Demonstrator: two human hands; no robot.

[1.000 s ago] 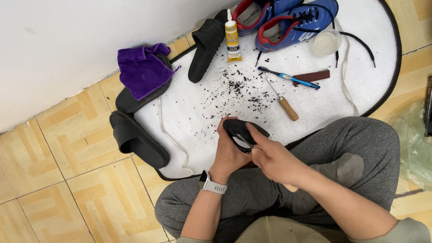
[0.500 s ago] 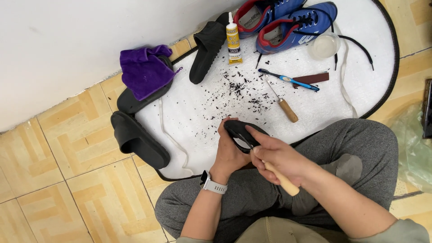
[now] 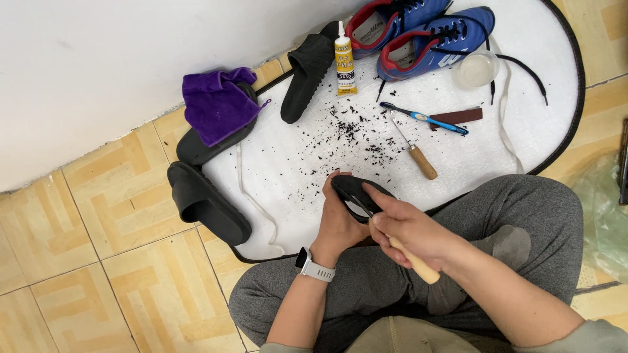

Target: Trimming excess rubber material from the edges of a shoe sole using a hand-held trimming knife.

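I sit cross-legged in grey trousers at the edge of a white mat (image 3: 307,170). My left hand (image 3: 340,225), a watch on its wrist, grips a black slipper (image 3: 353,191) held up over my lap. My right hand (image 3: 409,230) is closed on a tool with a wooden handle (image 3: 413,263), and the tool's metal end rests against the slipper's edge. Black shavings (image 3: 356,131) lie scattered on the mat just beyond my hands.
On the mat lie a second wooden-handled tool (image 3: 418,157), a blue toothbrush (image 3: 425,119), a brown strip (image 3: 461,116), a glue tube (image 3: 345,62), a clear cup (image 3: 477,68), blue sneakers (image 3: 425,33) and a black slipper (image 3: 306,72). A purple cloth (image 3: 219,104) covers one of two slippers (image 3: 206,202) at left.
My right hand has shifted down the slipper and drawn back, so the wooden handle now shows below my fist. The left hand keeps holding the slipper in place.
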